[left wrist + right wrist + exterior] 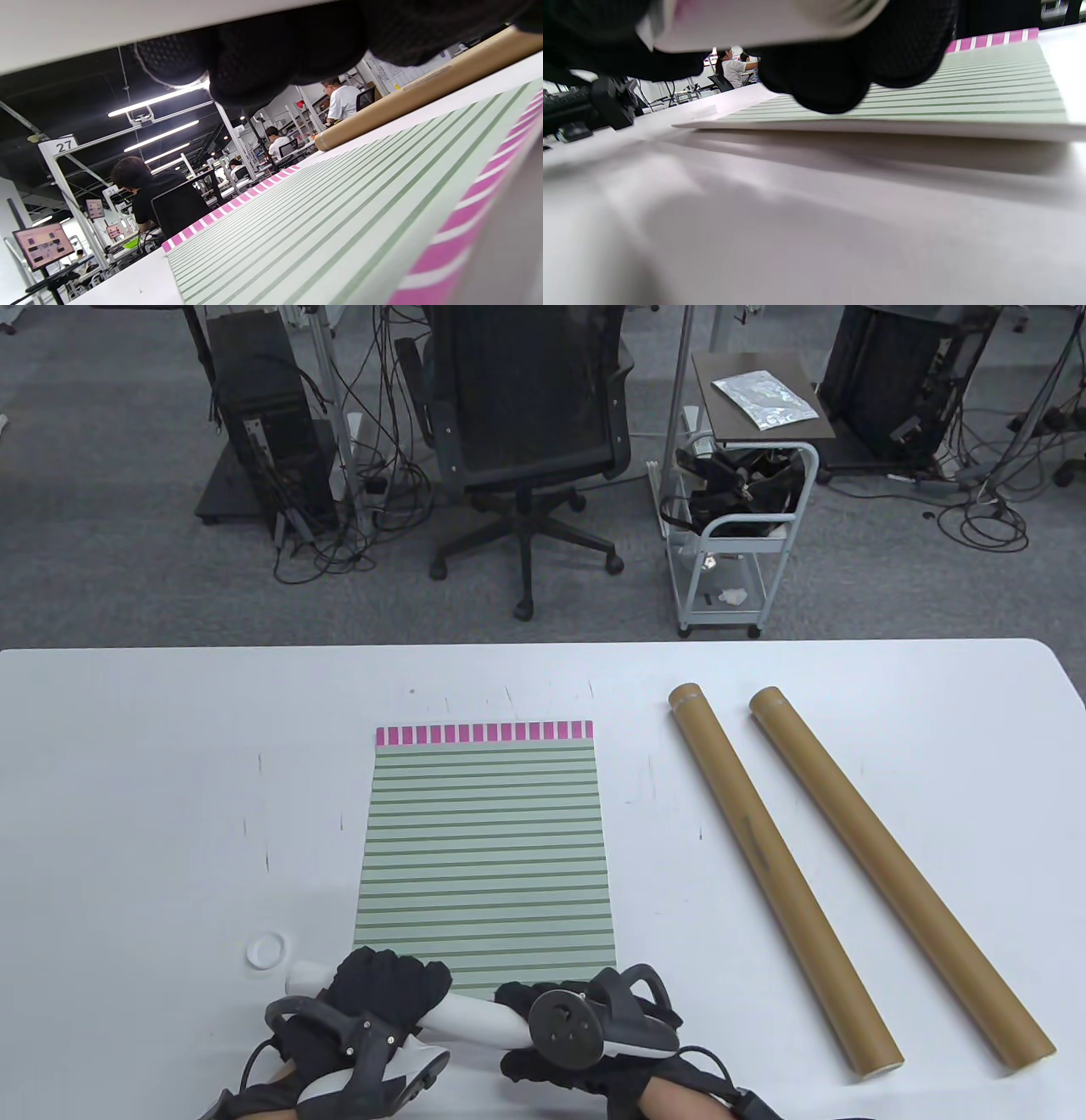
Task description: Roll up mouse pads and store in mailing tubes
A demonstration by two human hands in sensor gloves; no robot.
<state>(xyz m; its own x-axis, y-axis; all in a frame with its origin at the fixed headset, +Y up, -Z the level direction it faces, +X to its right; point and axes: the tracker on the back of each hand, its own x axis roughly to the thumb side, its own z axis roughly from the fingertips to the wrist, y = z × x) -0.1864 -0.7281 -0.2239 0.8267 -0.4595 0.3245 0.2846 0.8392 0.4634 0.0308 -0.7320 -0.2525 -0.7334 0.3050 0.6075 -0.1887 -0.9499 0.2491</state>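
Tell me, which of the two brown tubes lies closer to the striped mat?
The left mailing tube, beside the mouse pad. The other tube lies farther right, nearer the table's edge.

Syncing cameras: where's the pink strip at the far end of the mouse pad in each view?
Table view: pink strip at centre, along the pad's far edge.
Left wrist view: diagonal band at mid-left.
Right wrist view: upper right, beside the glove.
Shared landmark: the green stripes.
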